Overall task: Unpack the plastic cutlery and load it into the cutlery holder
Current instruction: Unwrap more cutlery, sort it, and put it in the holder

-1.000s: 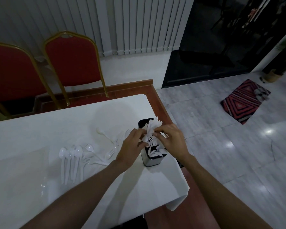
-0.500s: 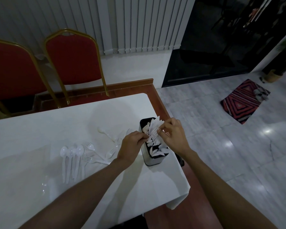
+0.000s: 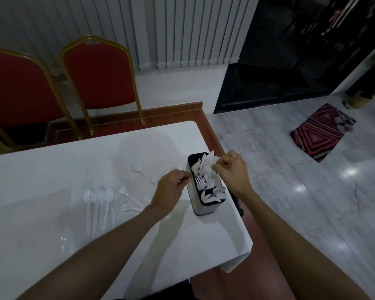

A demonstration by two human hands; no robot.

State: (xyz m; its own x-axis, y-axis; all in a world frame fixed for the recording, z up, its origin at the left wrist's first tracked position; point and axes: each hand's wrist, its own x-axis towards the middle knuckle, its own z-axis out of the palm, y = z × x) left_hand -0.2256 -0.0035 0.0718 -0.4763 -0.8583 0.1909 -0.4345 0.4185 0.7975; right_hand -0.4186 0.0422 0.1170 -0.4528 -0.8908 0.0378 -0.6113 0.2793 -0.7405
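A black and steel cutlery holder (image 3: 204, 207) stands near the right edge of the white table (image 3: 52, 169). It contains white plastic knives (image 3: 205, 165) at the far end, forks (image 3: 201, 180) in the middle and spoons (image 3: 213, 194) at the near end. My right hand (image 3: 233, 173) hovers over the holder and pinches the tops of the knives. Beside the holder's left wall, my left hand (image 3: 171, 189) has its fingers curled, with something pale at their tips that I cannot make out. Loose spoons and forks (image 3: 101, 201) lie on the table to the left.
A loose spoon (image 3: 139, 168) lies further back on the table, and clear plastic wrapping (image 3: 63, 238) lies near its left front. Two red chairs (image 3: 100, 74) stand behind the table. A tiled floor with a striped rug (image 3: 320, 133) lies to the right.
My right hand has carried the bundle of knives toward the holder's far end. My left hand has let go of the bundle and drawn back to the holder's left side.
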